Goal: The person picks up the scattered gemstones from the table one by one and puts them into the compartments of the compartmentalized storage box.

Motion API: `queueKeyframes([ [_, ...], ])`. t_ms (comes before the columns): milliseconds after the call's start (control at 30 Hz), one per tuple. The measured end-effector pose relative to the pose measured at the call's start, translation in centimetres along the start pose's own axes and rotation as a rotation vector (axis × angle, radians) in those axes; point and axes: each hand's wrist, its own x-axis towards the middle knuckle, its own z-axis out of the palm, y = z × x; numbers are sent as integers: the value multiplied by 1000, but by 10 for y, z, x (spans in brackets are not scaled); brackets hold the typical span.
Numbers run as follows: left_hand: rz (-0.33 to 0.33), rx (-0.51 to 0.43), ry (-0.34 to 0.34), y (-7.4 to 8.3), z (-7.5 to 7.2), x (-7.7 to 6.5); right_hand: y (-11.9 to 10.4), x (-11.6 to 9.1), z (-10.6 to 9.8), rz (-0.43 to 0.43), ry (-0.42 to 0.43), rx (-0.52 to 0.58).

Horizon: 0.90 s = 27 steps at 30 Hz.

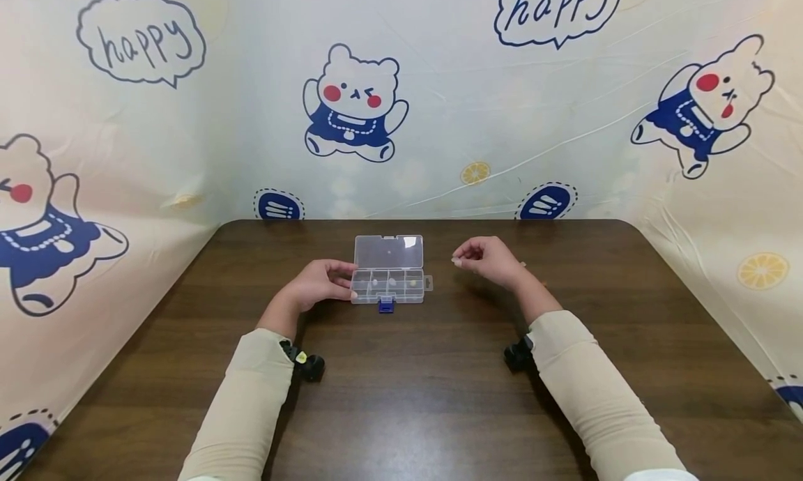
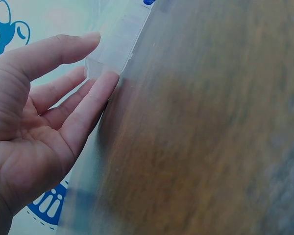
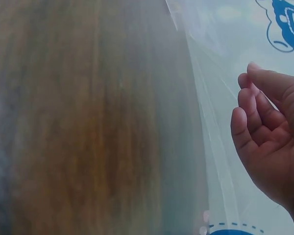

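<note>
A clear plastic compartment box (image 1: 360, 296) lies at the far middle of the table, its lid (image 1: 379, 252) raised at the back and a blue latch (image 1: 385, 306) hanging at the front. Small pale pieces sit in several of its compartments. My left hand (image 1: 320, 284) holds the box's left end between thumb and fingers; the left wrist view shows this hand (image 2: 44, 107) at the box corner. To the right of the box and apart from it, my right hand (image 1: 492, 259) pinches a tiny whitish piece (image 1: 455, 261) above the table. In the right wrist view the fingertips hide most of that piece.
Small pale pieces (image 3: 204, 223) lie on the table beside the right wrist, partly hidden in the head view. The brown wooden table (image 1: 401, 383) ends at a printed cloth backdrop (image 1: 433, 104) behind and at both sides. Each wrist wears a small black camera (image 1: 311, 367).
</note>
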Motion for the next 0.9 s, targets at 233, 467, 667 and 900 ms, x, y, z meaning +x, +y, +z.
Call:
queueKeyframes([
  [233,4,3,0,0,-1,0,-7,-4,3,20,-13,-34],
  [467,10,-2,4,2,0,-1,-13,-9,6,5,-15,-27],
  [667,9,-2,2,2,2,-1,-15,-9,9,-11,-8,-18],
  [900,11,-4,-1,2,3,0,-20,-7,15,-78,3,-28],
])
